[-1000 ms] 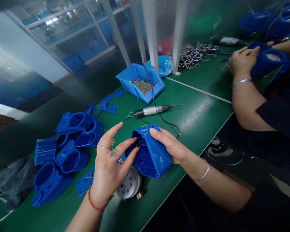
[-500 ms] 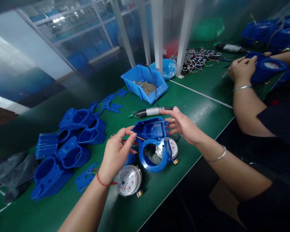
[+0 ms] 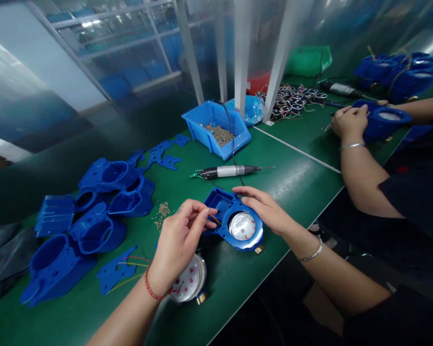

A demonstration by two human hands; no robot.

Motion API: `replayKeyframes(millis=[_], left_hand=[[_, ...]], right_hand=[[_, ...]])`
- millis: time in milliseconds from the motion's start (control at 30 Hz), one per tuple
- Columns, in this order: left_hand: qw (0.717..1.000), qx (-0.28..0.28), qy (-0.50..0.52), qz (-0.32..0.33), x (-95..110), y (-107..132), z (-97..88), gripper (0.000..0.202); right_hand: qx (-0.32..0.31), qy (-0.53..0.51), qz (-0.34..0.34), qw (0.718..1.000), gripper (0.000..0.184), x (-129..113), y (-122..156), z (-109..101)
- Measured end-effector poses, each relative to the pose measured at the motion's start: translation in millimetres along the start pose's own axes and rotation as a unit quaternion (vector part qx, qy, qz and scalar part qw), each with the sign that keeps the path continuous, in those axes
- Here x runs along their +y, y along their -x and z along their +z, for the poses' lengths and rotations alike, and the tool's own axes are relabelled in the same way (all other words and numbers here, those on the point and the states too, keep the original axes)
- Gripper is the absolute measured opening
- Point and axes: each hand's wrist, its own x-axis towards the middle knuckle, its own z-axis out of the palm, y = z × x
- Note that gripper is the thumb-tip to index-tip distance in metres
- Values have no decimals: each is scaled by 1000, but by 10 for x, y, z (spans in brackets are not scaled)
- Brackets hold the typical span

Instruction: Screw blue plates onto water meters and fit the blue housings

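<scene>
Head view: left hand (image 3: pixel 178 242), thumb and fingertips pinched narrow on a thin orange-brown wire (image 3: pixel 213 219), over the box compartment of the blue housing (image 3: pixel 229 209). Right hand (image 3: pixel 267 206), fingers loosely extended, thumb near the far rim of the ring; firm contact could not be told.

Blue housing: one, beneath the left fingertips, its ring to their right and just beside the right hand. Change noted: half a second earlier it stood tipped up, its ring only partly over the meter; now it lay lower, ring around the meter (image 3: pixel 242 226), dial facing up. Judged a near-complete fit of shell to meter; full seating could not be confirmed.

Second meter (image 3: pixel 192 278): one, partly behind the left wrist. Loose screws (image 3: pixel 162 214): a small heap beyond the left hand. Flat blue plate (image 3: pixel 110 274): one, with coloured leads, left of that hand. Power screwdriver (image 3: pixel 231 171): one, lying beyond the housing. Parts bin (image 3: pixel 199 130): one, light blue, small metal pieces inside. Spare housings (image 3: pixel 94 175): a cluster, far left. Co-worker's hand (image 3: pixel 351 120): on another housing, far right.
</scene>
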Motion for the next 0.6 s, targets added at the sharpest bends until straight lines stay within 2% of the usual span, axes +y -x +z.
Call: replayKeyframes(millis=[100,167,233,333,467,600], left_hand=[[994,69,-83,30,-123,-57,-55,25],[986,83,-142,39,-199,-102,-106,30],[987,17,-158,25,-249,-145,-144,35],[990,-96,-99,-3,-252,-184,-154,45],[992,-107,-62,21,-182,-214,-127,47],[986,-132,-90,48,-191,-283,-137,58]], right_hand=[[2,7,-4,1000,36,71,134,36],[-1,-3,-6,1000,39,108,228,56],[-4,-22,-3,1000,40,117,297,61],[6,-45,-3,999,38,81,363,51],[24,-52,-4,998,45,49,465,69],[90,-36,16,995,55,108,602,146]])
